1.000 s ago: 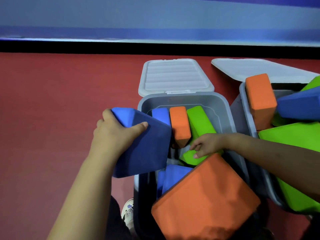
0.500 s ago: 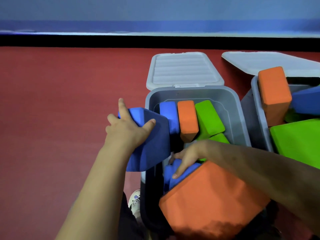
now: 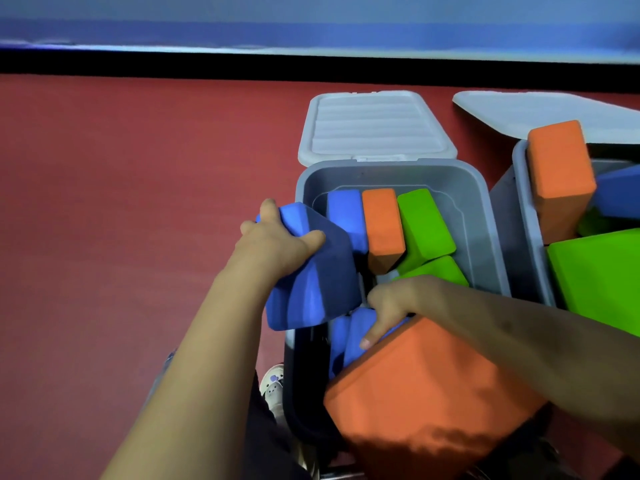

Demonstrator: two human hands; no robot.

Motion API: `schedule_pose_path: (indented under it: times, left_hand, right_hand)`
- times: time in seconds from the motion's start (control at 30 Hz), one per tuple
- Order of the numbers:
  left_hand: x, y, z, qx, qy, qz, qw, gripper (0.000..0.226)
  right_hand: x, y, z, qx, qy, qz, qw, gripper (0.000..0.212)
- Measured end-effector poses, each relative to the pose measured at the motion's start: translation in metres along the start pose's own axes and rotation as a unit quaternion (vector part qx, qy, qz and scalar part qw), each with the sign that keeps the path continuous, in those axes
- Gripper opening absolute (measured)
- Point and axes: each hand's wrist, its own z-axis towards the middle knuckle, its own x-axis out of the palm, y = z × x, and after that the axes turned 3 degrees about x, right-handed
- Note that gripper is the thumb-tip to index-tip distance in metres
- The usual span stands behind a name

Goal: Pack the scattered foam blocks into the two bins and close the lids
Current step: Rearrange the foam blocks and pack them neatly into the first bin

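Two grey bins stand on the red floor (image 3: 121,209), each with its pale lid lying open at the bin's twelve o'clock. The near bin (image 3: 485,216) sits at centre and its lid (image 3: 374,128) is ribbed. The second bin (image 3: 524,202) is at three o'clock, cut by the frame edge, and its lid (image 3: 540,110) is only partly in view.

The left hand (image 3: 273,242) grips a large blue foam block (image 3: 318,278), fingers curled over its far edge and thumb pressed on its top face. That block tilts over the near bin's nine o'clock rim.

The right hand (image 3: 388,306) reaches into the near bin, its fingers bent down onto a blue block (image 3: 356,336) lying low inside, just at the edge of a big orange block (image 3: 429,393) that juts from the bin at six o'clock. Whether it actually pinches the blue block I cannot tell.

In the near bin's far half stand three blocks side by side: one blue (image 3: 344,213), one orange (image 3: 382,226), one green (image 3: 424,225), with a second green block (image 3: 436,271) below them.

The second bin shows four blocks: one orange upright (image 3: 559,174), one blue (image 3: 620,195), a large green one (image 3: 599,275), and a darker green one (image 3: 592,225) mostly hidden.

A shoe (image 3: 273,386) shows at seven o'clock beside the near bin.
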Motion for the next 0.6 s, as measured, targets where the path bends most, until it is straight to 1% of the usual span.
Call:
schedule_pose_path:
  times: [0.03,0.07,0.1,0.13,0.17,0.2,0.23,0.27,0.3,0.37,0.43,0.5,0.57,0.6]
  left_hand:
    - [-0.001,-0.001,0.0,0.003,0.003,0.004,1.0,0.08]
    - [-0.003,0.0,0.0,0.004,0.006,0.005,1.0,0.074]
    - [-0.004,0.001,0.0,0.004,0.008,0.005,1.0,0.069]
    - [-0.006,0.002,0.001,0.004,0.009,0.005,1.0,0.067]
    - [-0.007,0.002,0.001,0.004,0.009,0.006,1.0,0.067]
    - [-0.007,0.002,0.001,0.006,0.01,0.009,1.0,0.068]
    - [-0.007,0.002,0.001,0.01,0.011,0.013,1.0,0.071]
    - [-0.006,0.002,0.001,0.014,0.013,0.017,1.0,0.074]
    - [-0.006,0.001,0.0,0.018,0.013,0.019,1.0,0.077]
    - [-0.006,0.002,0.002,0.022,0.014,0.019,0.999,0.081]
    - [-0.007,0.004,0.005,0.018,0.018,0.013,1.0,0.082]
    - [-0.009,0.006,0.008,0.018,0.022,0.006,1.0,0.083]
    - [-0.009,0.007,0.01,0.023,0.026,0.003,0.999,0.083]
    - [-0.009,0.007,0.01,0.025,0.026,0.003,0.999,0.082]
  right_hand:
    - [0.001,-0.004,0.001,0.011,-0.009,0.005,1.0,0.075]
    - [0.004,-0.008,0.005,0.01,-0.027,0.009,1.0,0.085]
    - [0.007,-0.01,0.006,0.004,-0.025,0.023,0.999,0.095]
    - [0.006,-0.014,0.008,-0.003,-0.019,0.056,0.998,0.101]
    - [0.004,-0.02,0.012,0.0,-0.001,0.107,0.994,0.099]
    - [0.0,-0.024,0.018,0.006,0.016,0.159,0.987,0.09]
    - [-0.009,-0.027,0.022,0.016,0.027,0.203,0.979,0.076]
    - [-0.02,-0.029,0.029,0.024,0.013,0.239,0.971,0.06]
    - [-0.031,-0.03,0.037,0.032,-0.023,0.266,0.963,0.046]
    - [-0.042,-0.031,0.058,0.036,-0.09,0.327,0.94,0.038]
    - [-0.044,-0.028,0.074,0.037,-0.118,0.416,0.901,0.03]
    - [-0.045,-0.025,0.078,0.018,-0.137,0.524,0.84,0.024]
    - [-0.045,-0.026,0.082,-0.012,-0.153,0.613,0.775,0.025]
    - [-0.046,-0.027,0.083,-0.022,-0.153,0.632,0.759,0.025]
